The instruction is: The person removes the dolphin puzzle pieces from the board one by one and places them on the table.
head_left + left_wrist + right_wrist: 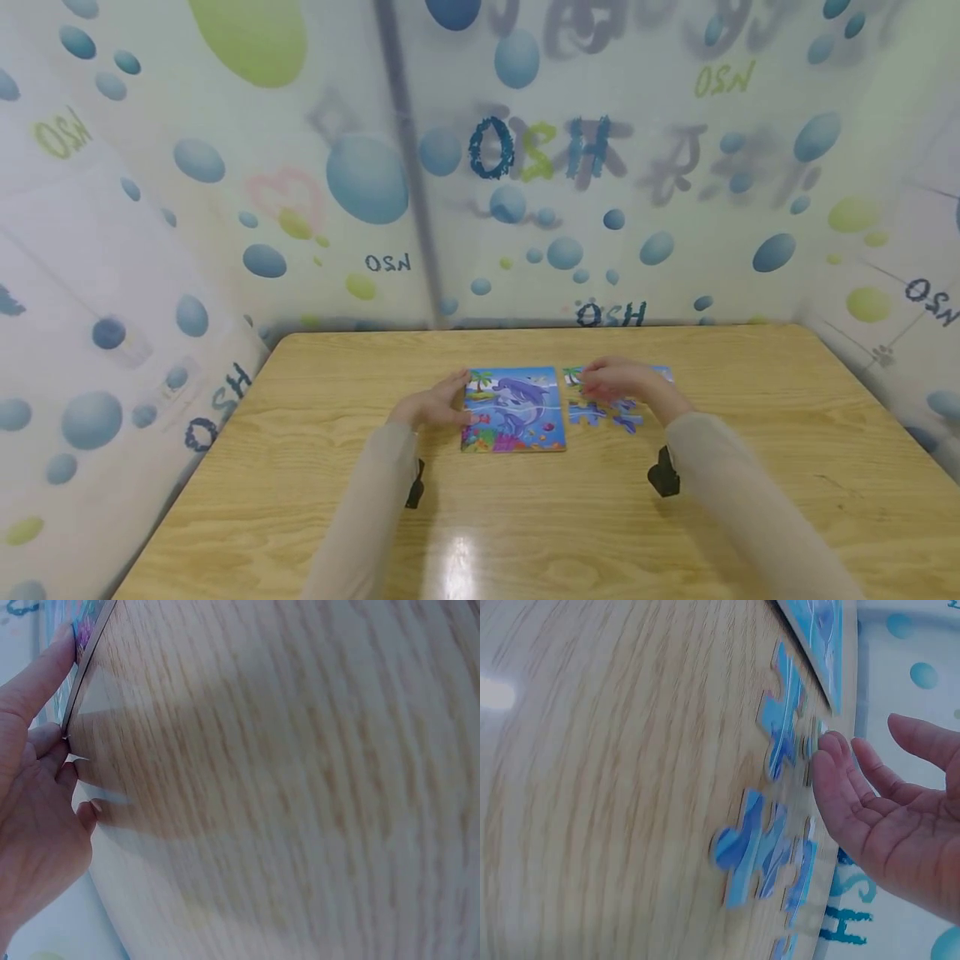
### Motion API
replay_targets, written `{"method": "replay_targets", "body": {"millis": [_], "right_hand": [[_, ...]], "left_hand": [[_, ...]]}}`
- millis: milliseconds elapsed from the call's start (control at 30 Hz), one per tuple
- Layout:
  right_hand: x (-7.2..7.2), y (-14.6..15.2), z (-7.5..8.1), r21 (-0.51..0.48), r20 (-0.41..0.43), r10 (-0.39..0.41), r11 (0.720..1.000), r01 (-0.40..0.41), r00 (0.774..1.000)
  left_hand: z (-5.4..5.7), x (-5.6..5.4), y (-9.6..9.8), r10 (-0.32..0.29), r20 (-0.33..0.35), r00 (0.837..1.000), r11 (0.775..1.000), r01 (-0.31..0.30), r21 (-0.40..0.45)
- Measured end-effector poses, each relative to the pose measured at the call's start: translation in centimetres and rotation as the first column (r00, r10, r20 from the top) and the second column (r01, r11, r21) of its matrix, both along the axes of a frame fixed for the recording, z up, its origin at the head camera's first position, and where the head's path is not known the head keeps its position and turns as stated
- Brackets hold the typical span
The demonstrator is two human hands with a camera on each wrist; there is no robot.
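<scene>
A square dolphin picture puzzle board (513, 410) lies on the wooden table. My left hand (435, 404) rests at its left edge, and the left wrist view shows the thumb (46, 675) reaching onto the board while the other fingers lie by its edge. Loose jigsaw pieces lie to the right of the board, among them a blue piece (742, 846) and a jagged piece (781, 712). Over the far pieces hovers my right hand (618, 381), thumb apart from the fingers. Its fingertips are right at a small piece (814, 750). The hand covers part of the pieces in the head view.
The wooden table (547, 525) reaches back to a curtain (480, 242) printed with blue and green spots and letters. Both forearms in pale sleeves come in from the near side, and a dark wrist device (664, 473) sits at the right wrist.
</scene>
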State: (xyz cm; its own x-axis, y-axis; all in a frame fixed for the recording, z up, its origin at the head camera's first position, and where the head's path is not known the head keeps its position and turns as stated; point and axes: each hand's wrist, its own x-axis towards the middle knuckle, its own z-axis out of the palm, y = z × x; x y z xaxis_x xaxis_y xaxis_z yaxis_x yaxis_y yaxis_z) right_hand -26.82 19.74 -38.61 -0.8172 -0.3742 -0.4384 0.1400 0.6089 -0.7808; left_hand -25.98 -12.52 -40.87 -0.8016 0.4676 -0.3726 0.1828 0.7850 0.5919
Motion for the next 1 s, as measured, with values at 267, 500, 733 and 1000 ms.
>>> {"method": "replay_targets", "body": {"millis": [267,500,733,1000], "right_hand": [[-0.6,-2.7,-0.2,-0.03,0.018,0.039,0.999,-0.038,0.999],[-0.8,-4.4,-0.1,0.009,0.012,0.067,0.998,-0.067,0.998],[-0.7,-5.6,-0.4,0.08,-0.02,0.08,0.994,-0.078,0.997],[-0.6,-6.5,-0.9,0.149,-0.067,0.108,0.984,-0.098,0.992]], "left_hand": [[0.0,0.3,0.1,0.032,0.024,0.999,0.999,-0.033,0.026],[0.1,0.0,0.0,0.009,-0.001,1.0,1.0,-0.009,0.008],[0.1,0.0,0.0,-0.006,-0.011,1.0,1.0,0.006,0.003],[0.1,0.0,0.0,-0.012,-0.011,1.0,1.0,0.012,-0.002]]}}
